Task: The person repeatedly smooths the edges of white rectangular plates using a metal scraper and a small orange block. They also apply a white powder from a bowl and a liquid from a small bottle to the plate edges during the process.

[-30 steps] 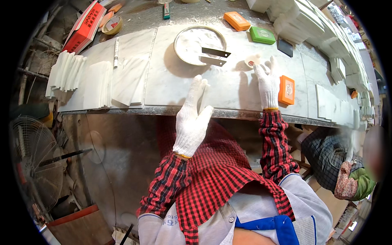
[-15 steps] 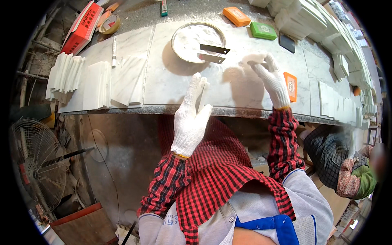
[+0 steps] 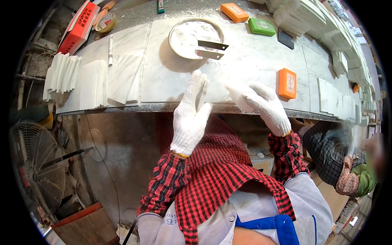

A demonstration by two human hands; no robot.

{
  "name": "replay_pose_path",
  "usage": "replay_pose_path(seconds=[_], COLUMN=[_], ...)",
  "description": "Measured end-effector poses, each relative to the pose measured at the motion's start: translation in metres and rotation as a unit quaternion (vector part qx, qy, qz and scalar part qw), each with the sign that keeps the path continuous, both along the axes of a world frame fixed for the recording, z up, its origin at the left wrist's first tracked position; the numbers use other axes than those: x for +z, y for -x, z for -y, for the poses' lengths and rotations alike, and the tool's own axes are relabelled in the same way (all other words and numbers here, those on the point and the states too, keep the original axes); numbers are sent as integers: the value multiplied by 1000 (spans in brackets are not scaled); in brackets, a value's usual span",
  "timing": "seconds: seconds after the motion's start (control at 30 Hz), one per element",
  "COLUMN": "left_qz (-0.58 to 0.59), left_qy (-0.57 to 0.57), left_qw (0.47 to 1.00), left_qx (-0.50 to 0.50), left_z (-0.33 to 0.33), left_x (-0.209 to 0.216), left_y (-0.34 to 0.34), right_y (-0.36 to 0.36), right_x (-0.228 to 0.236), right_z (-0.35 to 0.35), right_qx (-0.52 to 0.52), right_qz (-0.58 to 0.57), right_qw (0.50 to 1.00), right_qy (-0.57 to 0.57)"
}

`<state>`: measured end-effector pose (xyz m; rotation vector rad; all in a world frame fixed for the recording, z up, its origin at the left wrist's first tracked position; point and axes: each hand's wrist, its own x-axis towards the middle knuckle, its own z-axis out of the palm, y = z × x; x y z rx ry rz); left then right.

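My left hand (image 3: 188,118), in a white knit glove, grips a thin white stone piece (image 3: 202,94) between fingers and thumb, near the bench's front edge. To its right, my gloved right hand (image 3: 267,107) is closed, fingers pointing left, around a pale, blurred thing (image 3: 238,98) whose kind I cannot make out. Beyond both hands stands a round metal bowl (image 3: 170,40) of white powder (image 3: 192,34). A dark metal strip (image 3: 212,44) and a lighter metal strip (image 3: 209,54), each with a hole, lie over its right side.
White stone slabs (image 3: 93,85) stand in rows at the left; more white pieces (image 3: 300,18) are stacked at the right. Orange boxes (image 3: 287,83), a green box (image 3: 261,26) and a tape roll (image 3: 106,22) lie on the bench. A fan (image 3: 38,163) and another person (image 3: 326,151) flank me.
My right hand has come down and turned leftward, from above the bench to near its front edge. My left hand stays almost in place with the stone piece.
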<state>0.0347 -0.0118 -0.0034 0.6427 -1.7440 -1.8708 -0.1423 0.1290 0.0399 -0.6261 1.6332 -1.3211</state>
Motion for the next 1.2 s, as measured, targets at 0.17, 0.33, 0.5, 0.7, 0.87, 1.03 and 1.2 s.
replay_pose_path(seconds=[0.17, 0.33, 0.5, 0.7, 0.87, 1.03, 1.2], left_qz=[17, 21, 21, -9, 3, -6, 16], left_qy=[48, 48, 50, 26, 36, 26, 40], left_qw=[999, 999, 998, 999, 999, 999, 999], left_qx=[5, 12, 15, 19, 12, 20, 18], left_z=[2, 0, -1, -2, 0, -1, -1], left_x=[-7, 1, 3, 1, 2, 1, 4], left_y=[-1, 0, -1, 1, 0, 1, 0], right_y=[-3, -3, -6, -3, 1, 3, 3], right_x=[4, 9, 8, 6, 4, 4, 2], right_z=[9, 13, 16, 17, 17, 18, 19], right_qx=[-33, -47, -50, -41, -46, -38, -44], right_qz=[22, 6, -44, -66, -35, -40, -49], right_qw=[999, 999, 998, 997, 998, 998, 998], right_qy=[-15, -14, -22, -10, 8, 8, 20])
